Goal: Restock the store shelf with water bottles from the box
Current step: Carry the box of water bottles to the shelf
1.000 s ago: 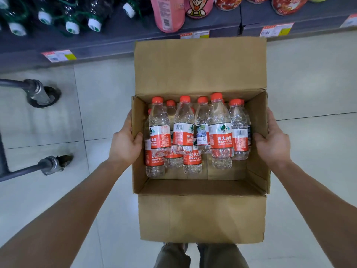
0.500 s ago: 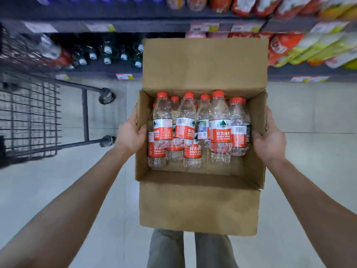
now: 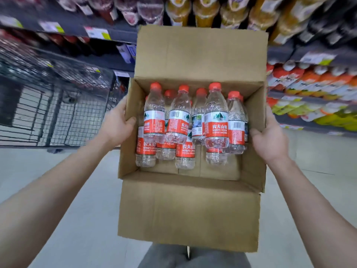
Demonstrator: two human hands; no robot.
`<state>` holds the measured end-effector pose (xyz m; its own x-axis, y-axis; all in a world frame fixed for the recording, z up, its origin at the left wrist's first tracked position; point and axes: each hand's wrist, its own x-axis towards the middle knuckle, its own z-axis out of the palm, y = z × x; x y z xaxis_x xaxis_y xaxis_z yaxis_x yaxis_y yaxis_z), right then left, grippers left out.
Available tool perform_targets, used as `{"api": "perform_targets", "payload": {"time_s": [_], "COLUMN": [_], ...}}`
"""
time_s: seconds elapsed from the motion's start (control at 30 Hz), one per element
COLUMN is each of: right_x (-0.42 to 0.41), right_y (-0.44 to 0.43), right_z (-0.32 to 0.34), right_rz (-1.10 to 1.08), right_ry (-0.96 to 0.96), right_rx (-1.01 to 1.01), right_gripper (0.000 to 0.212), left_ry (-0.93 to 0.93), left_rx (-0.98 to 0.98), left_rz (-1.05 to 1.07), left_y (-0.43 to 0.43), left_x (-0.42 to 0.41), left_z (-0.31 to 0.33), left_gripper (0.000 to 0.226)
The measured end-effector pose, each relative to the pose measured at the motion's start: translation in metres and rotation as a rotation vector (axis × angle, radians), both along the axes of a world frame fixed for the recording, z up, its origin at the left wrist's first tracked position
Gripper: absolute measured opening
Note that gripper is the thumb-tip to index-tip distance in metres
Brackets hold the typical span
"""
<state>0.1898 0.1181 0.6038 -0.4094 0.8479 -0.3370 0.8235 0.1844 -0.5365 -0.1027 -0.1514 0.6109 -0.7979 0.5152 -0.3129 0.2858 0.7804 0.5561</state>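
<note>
I hold an open cardboard box (image 3: 189, 209) in front of me, lifted off the floor, its flaps folded outward. My left hand (image 3: 117, 122) grips its left wall with the thumb hooked over the rim. On the opposite wall, my right hand (image 3: 270, 140) grips the same way. Inside lie several clear water bottles (image 3: 216, 124) with red caps and red-and-white labels, stacked in two layers toward the far end. The near part of the box floor is bare. Store shelves (image 3: 313, 97) rise just beyond the box.
A black wire shopping cart (image 3: 58, 105) stands at the left, close to the box. Shelves ahead hold orange and yellow juice bottles (image 3: 316, 82) at right and dark and amber bottles (image 3: 210, 10) above. Pale tiled floor (image 3: 87, 209) lies below. My legs show under the box.
The box has risen with both hands still gripping it, and my view has tilted up from the bottom shelf to higher shelves. The cart has come nearer at the left.
</note>
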Motion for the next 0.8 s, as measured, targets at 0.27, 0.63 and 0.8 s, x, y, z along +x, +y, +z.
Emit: {"api": "perform_targets", "payload": {"time_s": [0.27,0.63,0.8], "right_x": [-0.055,-0.179,-0.247], "right_y": [-0.045,-0.205,-0.294], "right_z": [0.078,0.119,0.123], "right_rz": [0.113,0.116,0.061], "right_ry": [0.079,0.105,0.131], "right_rx": [0.065,0.089,0.103], "right_gripper": [0.083,0.083,0.086], "left_ry": [0.047,0.054,0.050], "left_rx": [0.000,0.021,0.041], "left_rz": [0.075,0.000,-0.082], "left_y": [-0.072,-0.227,-0.305], "left_x": [-0.035,-0.170,-0.253], "left_z": [0.079,0.115,0.131], "left_gripper": [0.073,0.066,0.065]}}
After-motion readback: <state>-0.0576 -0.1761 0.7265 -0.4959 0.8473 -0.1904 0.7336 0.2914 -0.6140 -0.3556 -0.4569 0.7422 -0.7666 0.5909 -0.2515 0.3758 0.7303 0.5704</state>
